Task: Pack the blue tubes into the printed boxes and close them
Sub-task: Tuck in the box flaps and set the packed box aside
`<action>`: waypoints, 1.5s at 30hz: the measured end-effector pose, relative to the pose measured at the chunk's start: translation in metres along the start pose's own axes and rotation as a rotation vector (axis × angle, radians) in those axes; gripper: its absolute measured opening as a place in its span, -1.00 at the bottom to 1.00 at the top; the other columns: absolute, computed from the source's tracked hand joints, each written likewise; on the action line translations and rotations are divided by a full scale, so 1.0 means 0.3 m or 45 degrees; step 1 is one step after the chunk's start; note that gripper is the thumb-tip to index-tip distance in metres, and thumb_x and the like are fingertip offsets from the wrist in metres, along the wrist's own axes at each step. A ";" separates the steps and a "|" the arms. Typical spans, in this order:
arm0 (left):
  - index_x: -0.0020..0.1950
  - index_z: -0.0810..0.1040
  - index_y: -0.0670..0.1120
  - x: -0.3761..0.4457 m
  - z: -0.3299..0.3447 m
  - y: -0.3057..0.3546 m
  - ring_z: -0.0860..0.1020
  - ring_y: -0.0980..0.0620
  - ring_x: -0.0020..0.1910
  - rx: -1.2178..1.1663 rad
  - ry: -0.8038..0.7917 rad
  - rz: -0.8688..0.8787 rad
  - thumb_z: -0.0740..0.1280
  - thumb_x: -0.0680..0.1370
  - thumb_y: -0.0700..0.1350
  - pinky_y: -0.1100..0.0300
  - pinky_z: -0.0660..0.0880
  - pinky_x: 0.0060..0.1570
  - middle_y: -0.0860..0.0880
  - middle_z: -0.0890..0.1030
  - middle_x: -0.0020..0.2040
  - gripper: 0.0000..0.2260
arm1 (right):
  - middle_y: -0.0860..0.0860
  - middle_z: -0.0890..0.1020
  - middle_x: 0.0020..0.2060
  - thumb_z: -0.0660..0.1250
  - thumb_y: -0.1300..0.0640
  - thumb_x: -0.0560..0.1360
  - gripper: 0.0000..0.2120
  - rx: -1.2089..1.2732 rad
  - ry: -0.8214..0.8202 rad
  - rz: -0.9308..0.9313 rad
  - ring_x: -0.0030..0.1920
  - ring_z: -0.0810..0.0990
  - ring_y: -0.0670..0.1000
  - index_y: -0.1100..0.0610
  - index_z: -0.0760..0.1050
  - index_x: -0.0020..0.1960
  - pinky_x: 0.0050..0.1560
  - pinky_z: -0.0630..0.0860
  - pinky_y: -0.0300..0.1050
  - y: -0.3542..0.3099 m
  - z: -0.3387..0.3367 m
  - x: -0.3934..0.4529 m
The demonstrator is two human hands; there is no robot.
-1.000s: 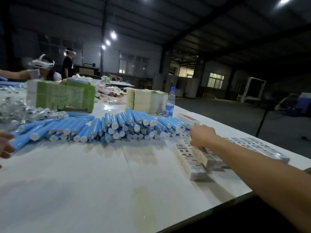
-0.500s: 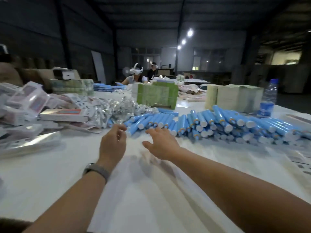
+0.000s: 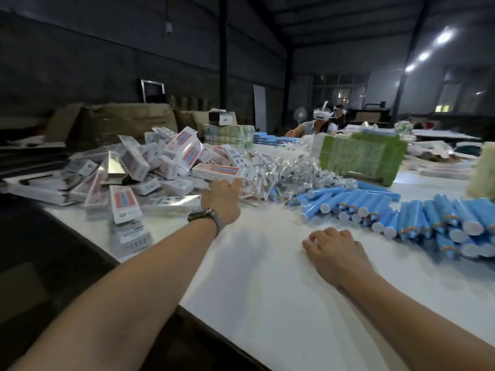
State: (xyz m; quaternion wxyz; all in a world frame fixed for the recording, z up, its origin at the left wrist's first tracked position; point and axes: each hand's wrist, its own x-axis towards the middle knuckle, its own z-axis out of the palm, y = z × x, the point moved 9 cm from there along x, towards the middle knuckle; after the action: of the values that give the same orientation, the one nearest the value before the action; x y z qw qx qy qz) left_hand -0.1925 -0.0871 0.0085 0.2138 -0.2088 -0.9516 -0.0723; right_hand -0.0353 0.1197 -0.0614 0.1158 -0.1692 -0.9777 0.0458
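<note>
Left hand now stretched from the blue tubes to the heap of printed boxes, fingertips at one box, grasp unclear; right hand flat, empty, on the table; boxing seemingly next.
</note>
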 end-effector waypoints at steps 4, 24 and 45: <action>0.53 0.17 0.10 0.019 0.109 -0.265 0.38 -0.24 0.36 0.136 -0.362 -0.118 0.31 0.52 -0.09 -0.16 0.43 0.26 -0.13 0.44 0.38 -0.39 | -0.01 0.45 0.27 -0.06 -0.19 0.61 -0.59 -0.003 0.003 -0.010 0.27 0.36 0.10 -0.10 0.42 0.29 0.25 0.31 0.07 -0.011 -0.002 -0.001; 0.13 0.40 0.07 -0.208 -0.008 0.379 0.66 0.09 -0.02 -2.006 -0.169 0.049 0.48 0.48 -0.33 0.23 0.62 -0.15 -0.09 0.62 0.12 -0.57 | 0.12 0.30 0.42 0.13 -0.27 0.56 -0.45 0.170 0.057 -0.134 0.36 0.32 0.23 -0.25 -0.03 0.45 0.28 0.31 0.17 -0.024 -0.036 -0.017; 0.19 0.49 0.19 -0.262 0.057 0.480 0.66 0.05 0.08 -1.647 -0.275 0.454 0.54 0.37 -0.12 0.00 0.60 0.06 0.11 0.68 0.10 -0.53 | -0.14 0.60 -0.20 0.52 0.10 0.41 -0.65 1.854 0.208 -0.084 -0.24 0.58 -0.19 -0.13 0.43 0.06 -0.30 0.61 0.06 0.026 -0.093 -0.069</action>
State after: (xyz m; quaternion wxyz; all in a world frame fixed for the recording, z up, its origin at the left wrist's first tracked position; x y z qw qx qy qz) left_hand -0.0728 0.0178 -0.0343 -0.0417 -0.4545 -0.6837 -0.5694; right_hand -0.0072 0.1214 -0.0397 0.2726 -0.0226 -0.6923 0.6677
